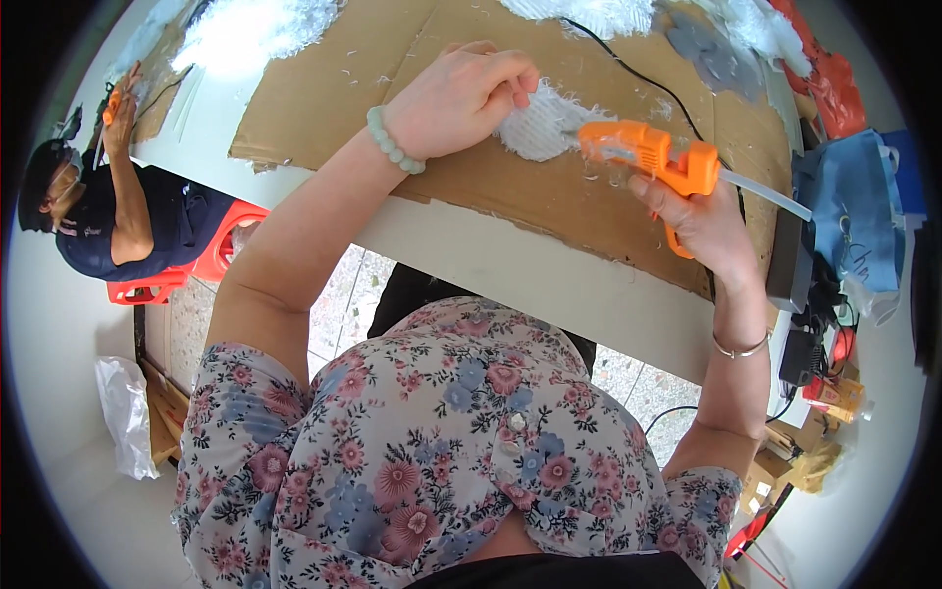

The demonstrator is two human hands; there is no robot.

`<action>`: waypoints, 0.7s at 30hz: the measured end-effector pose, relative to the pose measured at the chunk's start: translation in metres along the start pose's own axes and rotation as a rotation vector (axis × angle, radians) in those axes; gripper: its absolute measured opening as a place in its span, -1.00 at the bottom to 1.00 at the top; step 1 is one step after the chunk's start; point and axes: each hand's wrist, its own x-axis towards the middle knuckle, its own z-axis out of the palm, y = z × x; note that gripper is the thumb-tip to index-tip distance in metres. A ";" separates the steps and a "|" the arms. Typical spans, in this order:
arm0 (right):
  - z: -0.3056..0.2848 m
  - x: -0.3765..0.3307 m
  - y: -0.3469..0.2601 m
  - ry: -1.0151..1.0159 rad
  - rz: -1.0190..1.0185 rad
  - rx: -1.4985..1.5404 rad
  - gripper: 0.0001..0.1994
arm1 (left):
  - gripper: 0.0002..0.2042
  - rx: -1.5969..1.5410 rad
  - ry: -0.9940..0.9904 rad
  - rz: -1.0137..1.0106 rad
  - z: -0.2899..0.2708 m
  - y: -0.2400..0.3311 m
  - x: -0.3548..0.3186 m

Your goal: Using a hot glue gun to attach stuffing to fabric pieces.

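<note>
My right hand is wrapped round the handle of an orange glue gun, with a long pale glue stick coming out of its back end. The gun's nozzle points left and meets the right edge of a white, ribbed, frayed-edged piece lying on the cardboard. Above the left side of that piece is my left hand, its fingers curled in. Whatever those fingers pinch, if anything, is hidden from view.
White fluffy heaps and grey rounded pieces lie along the far side. A black cord crosses the cardboard. At right are a dark box and a blue bag. Another person sits at far left holding an orange tool.
</note>
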 end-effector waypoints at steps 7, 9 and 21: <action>-0.028 0.011 0.010 0.113 -0.064 0.499 -0.69 | -0.88 -0.075 -0.031 -0.007 0.001 0.006 0.010; -0.028 0.017 0.002 0.217 -0.014 0.733 -0.66 | -0.90 -0.067 -0.034 0.028 -0.002 0.011 0.013; -0.020 0.060 -0.006 0.073 -0.088 0.806 -0.71 | -0.82 0.425 -0.011 0.298 0.030 0.063 0.021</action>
